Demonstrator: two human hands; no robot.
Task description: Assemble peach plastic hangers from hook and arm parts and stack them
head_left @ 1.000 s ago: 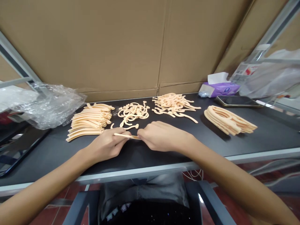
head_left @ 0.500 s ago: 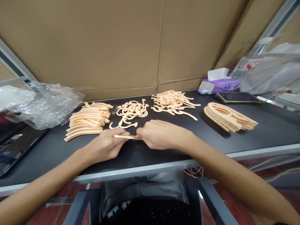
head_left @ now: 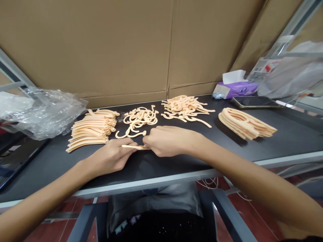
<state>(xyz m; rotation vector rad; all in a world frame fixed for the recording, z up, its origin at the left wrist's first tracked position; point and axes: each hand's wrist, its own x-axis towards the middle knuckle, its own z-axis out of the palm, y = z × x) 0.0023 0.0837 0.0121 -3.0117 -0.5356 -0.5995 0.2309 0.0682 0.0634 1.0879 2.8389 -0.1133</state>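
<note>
Low over the front of the black table (head_left: 151, 171), my left hand (head_left: 112, 156) is closed on a cream plastic hanger piece (head_left: 130, 146), whose flat end sticks out past the fingers. My right hand (head_left: 168, 141) pinches the other end, and its fingertips are mostly hidden. Beyond my left hand lies a row of curved hanger arms (head_left: 88, 131). Between and behind the hands is a heap of small hooks (head_left: 140, 117). Behind my right hand sits a pile of slimmer curved pieces (head_left: 185, 107). Farther right is a stack of looped hanger pieces (head_left: 248, 124).
Crumpled clear plastic (head_left: 47, 112) and a dark flat device (head_left: 17, 164) lie at the left. A purple tissue pack (head_left: 237, 89) and a phone (head_left: 254, 102) are at the back right. A cardboard wall (head_left: 101, 50) closes off the rear.
Both hands keep hold of the same hanger piece, with hardly any movement between them. The view has shifted slightly.
</note>
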